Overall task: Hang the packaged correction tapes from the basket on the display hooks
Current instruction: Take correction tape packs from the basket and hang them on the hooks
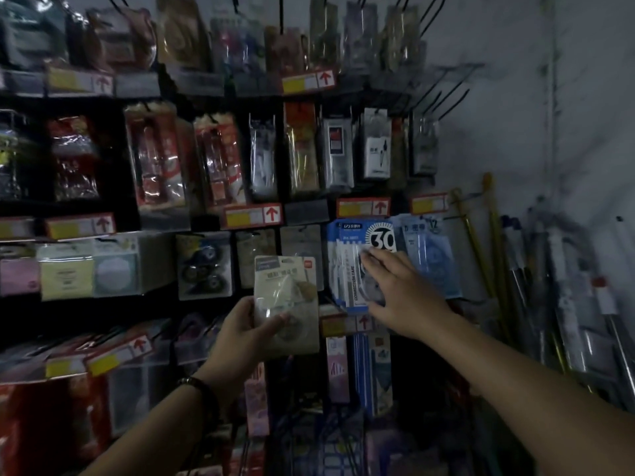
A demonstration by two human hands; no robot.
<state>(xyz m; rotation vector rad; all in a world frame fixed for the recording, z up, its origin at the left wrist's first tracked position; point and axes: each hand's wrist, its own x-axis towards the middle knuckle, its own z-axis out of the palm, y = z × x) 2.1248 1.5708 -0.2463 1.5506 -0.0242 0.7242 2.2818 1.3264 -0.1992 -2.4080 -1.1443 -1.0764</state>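
The right forearm (532,383) comes in closest from the lower right corner, the left forearm (147,427) beside it wearing a dark bracelet (199,386) at the wrist. The left hand (240,334) has its fingers and thumb curled round the lower part of a beige correction tape pack (285,286), holding it upright in front of the rack, on no hook. The right hand (402,290) is stretched flat, its straight fingertips (369,257) resting on the blue correction tape packs (345,269) hanging just right of the beige one, under a yellow and red price label (363,207). Long poles (494,255) lean against the wall at far right
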